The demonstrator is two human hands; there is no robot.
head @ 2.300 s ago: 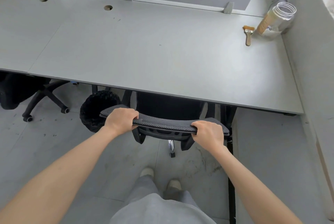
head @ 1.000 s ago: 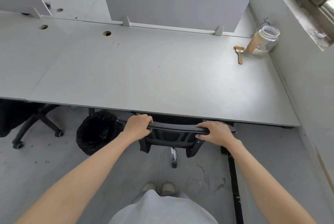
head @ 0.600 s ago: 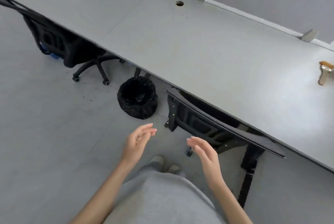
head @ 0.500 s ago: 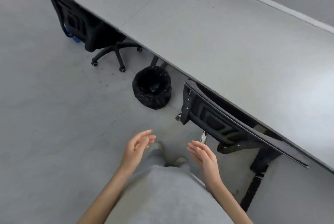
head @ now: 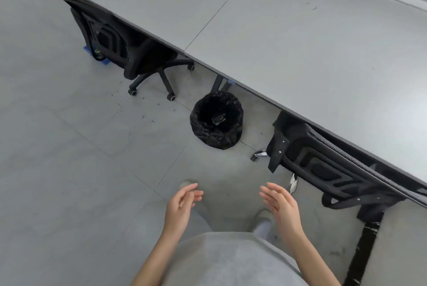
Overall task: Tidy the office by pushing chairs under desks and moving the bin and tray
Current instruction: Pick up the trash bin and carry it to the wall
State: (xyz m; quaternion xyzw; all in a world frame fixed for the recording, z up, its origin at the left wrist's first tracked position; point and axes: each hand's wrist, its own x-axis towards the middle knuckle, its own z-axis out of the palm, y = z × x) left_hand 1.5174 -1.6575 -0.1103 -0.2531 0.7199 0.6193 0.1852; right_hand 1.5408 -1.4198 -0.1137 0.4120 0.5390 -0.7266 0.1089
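Observation:
A black mesh chair [head: 328, 168] is tucked under the grey desk [head: 300, 50] at the right, only its backrest showing. A round bin [head: 217, 119] lined with a black bag stands on the floor at the desk's edge, left of that chair. A second black chair [head: 120, 48] sits partly under the desk further left, its wheeled base out on the floor. My left hand [head: 181, 205] and my right hand [head: 279, 205] hover open and empty in front of my body, well short of the bin. No tray is in view.
A dark desk leg [head: 219, 82] stands just behind the bin. A small silver scrap [head: 257, 155] lies on the floor between bin and chair. Black tape [head: 362, 246] runs along the floor at the right. Grey floor tiles spread to the left.
Both hands have let go of the right chair's backrest, which now sits under the desk. My view has swung left, bringing the bin and the left chair toward the middle.

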